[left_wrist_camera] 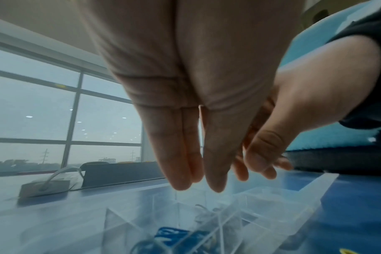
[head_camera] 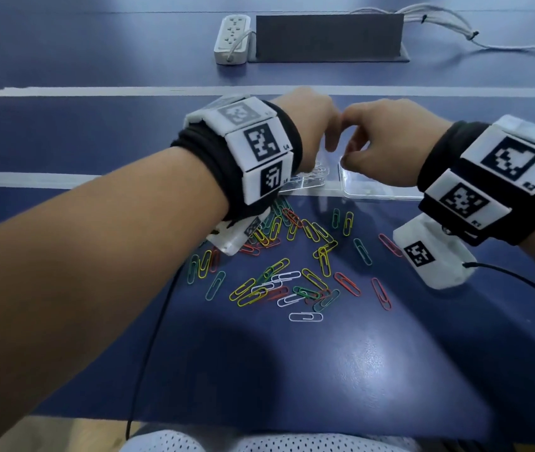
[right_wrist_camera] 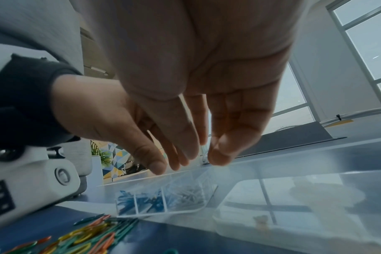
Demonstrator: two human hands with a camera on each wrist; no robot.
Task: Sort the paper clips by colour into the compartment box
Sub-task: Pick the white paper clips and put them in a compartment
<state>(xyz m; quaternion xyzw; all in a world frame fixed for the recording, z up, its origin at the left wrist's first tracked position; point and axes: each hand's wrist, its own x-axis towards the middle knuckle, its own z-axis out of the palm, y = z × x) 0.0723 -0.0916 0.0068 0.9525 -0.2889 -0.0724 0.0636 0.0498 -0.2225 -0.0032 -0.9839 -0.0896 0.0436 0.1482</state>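
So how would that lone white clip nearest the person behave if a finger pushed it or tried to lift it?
The white clip is thin bent wire lying flat on the smooth table, so it would probably slide, not roll. It looks very light. Being so flat, it may be hard to pinch without first dragging or tipping an edge.

left hand (left_wrist_camera: 185, 120) fingers straight; above compartment box (left_wrist_camera: 272, 206); blue clips (left_wrist_camera: 170, 232) inside

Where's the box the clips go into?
In the head view the clear box sits on the blue table just beyond the loose clips, under both hands, left and right.
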